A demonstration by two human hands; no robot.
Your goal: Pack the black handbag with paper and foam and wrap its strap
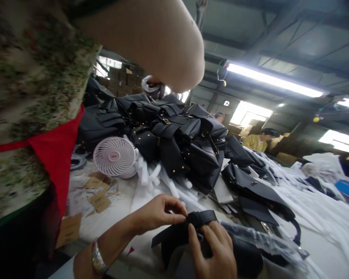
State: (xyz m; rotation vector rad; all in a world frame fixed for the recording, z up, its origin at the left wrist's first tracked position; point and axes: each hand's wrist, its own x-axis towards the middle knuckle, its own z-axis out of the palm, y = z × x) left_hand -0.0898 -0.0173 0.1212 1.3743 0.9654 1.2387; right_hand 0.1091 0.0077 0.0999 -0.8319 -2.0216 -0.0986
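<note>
My left hand (158,214) pinches a black strap (202,217) near its end, fingers closed on it. My right hand (213,252) grips the same strap from below, thumb up against it, fingers wrapped. The strap runs from a black bag (244,259) lying in front of me, partly covered by clear plastic wrap (267,242). A metal watch band shows on my left wrist.
A tall heap of black bags (177,135) fills the table behind. A small white desk fan (114,157) stands at the left beside white foam rolls (163,180) and brown paper tags (100,200). A co-worker's raised arm (151,38) and red apron (58,155) are at my left; another person in yellow (257,142) sits far right.
</note>
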